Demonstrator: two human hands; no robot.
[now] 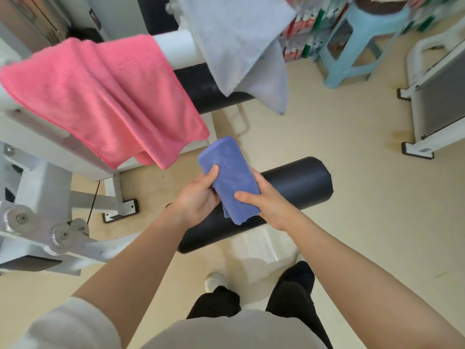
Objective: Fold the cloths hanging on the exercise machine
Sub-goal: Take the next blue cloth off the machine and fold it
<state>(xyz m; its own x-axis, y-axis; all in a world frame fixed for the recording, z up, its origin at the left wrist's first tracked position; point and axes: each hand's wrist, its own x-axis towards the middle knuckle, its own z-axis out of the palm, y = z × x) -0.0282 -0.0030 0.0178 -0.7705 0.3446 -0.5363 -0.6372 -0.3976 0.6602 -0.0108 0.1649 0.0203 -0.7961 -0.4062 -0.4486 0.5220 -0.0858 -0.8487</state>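
Cloth (230, 177), folded, between left hand (198, 197) and right hand (266, 200).

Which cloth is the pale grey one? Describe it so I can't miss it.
Start at the white exercise machine on the left. Along its white padded bar, past the pink cloth, hangs the grey cloth. It is the palest, furthest right, and unfolded.

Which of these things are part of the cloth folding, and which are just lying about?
Part of the job: folded blue cloth held by left hand and right hand; pink cloth; grey cloth; exercise machine.
Lying about: blue stool; black foam roller.
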